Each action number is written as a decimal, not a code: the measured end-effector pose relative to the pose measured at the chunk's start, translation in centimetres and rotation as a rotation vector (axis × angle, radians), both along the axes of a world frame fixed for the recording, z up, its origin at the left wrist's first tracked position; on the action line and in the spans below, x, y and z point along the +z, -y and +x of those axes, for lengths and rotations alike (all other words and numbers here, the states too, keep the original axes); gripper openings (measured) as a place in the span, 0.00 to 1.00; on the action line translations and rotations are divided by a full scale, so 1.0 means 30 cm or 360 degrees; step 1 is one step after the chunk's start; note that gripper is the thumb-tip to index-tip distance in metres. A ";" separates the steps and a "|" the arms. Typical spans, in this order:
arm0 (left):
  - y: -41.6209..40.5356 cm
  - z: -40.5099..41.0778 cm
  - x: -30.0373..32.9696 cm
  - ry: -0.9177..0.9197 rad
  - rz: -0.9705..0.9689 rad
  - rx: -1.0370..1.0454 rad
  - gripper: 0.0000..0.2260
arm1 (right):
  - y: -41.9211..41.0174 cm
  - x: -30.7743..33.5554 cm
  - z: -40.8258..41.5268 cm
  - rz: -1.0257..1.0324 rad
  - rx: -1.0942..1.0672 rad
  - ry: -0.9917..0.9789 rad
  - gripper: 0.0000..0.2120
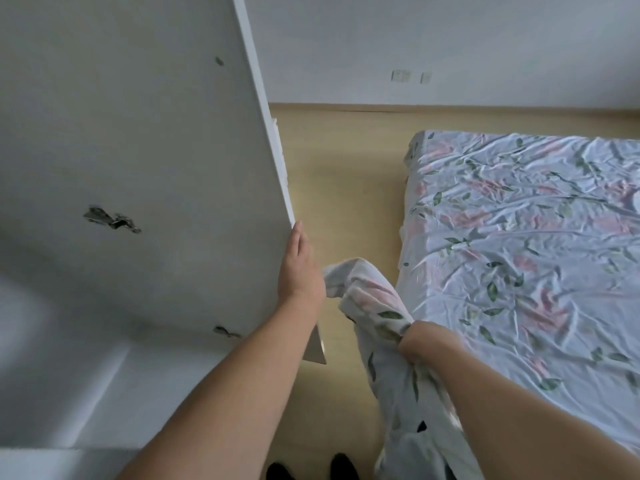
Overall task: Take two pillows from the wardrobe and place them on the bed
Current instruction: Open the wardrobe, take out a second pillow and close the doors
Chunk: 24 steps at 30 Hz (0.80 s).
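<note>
- Pillow (377,306): white, pink flowers, green leaves, limp and crumpled, hanging over the floor (346,202) beside the bed (519,237).
- Right hand (412,337) clenched on it.
- Left hand (299,268) flat against the door (138,150) edge, fingers extended.

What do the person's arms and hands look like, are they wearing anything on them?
Both forearms are bare: no sleeves show. The left hand wears no glove, ring, watch or bracelet that can be seen. The right hand is mostly hidden in fabric, but its wrist also looks bare.
</note>
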<state>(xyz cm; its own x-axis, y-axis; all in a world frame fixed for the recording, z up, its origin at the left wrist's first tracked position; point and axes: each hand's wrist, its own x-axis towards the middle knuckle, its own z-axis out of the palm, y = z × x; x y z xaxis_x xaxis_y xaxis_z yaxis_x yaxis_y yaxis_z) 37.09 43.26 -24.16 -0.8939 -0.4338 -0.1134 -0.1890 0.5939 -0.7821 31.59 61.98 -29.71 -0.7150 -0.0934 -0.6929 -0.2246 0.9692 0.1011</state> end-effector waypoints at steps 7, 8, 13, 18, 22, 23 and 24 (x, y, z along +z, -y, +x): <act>-0.035 -0.005 0.018 0.0066 0.0223 0.0131 0.16 | 0.078 -0.041 0.035 -0.0129 0.0156 -0.0020 0.20; -0.033 -0.001 0.019 0.0094 0.0255 0.0174 0.15 | 0.088 -0.045 0.039 -0.0141 0.0174 -0.0017 0.20; 0.027 0.056 0.021 0.0255 0.0407 0.0448 0.15 | 0.153 -0.049 0.055 -0.0125 0.0306 0.0028 0.19; 0.137 0.179 -0.045 0.0284 0.0283 0.0876 0.21 | 0.241 -0.054 0.095 -0.0158 0.0476 0.0028 0.16; 0.163 0.280 -0.061 0.0088 0.0331 0.0975 0.27 | 0.313 -0.060 0.137 -0.0125 0.0634 0.0073 0.18; 0.173 0.316 -0.058 0.0071 0.0352 0.1004 0.27 | 0.337 -0.057 0.157 -0.0111 0.0685 0.0085 0.18; 0.184 0.350 -0.053 0.0067 0.0366 0.1022 0.29 | 0.360 -0.056 0.176 -0.0099 0.0727 0.0087 0.18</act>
